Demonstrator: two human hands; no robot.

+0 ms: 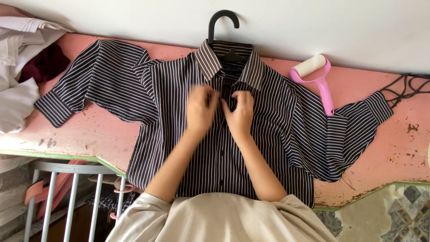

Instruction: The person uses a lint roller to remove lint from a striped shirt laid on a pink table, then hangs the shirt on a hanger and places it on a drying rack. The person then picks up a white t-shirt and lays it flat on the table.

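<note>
A striped shirt lay flat on the pink desk, its sleeves spread to either side, a black hanger still in the collar. The left hand and right hand met at the placket just below the collar, fingers curled and pinching the cloth there. A pink lint roller lay by the right sleeve, touching it. White clothes were heaped at the desk's left end.

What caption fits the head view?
Both hands work at the button placket of a striped shirt on a hanger.
</note>
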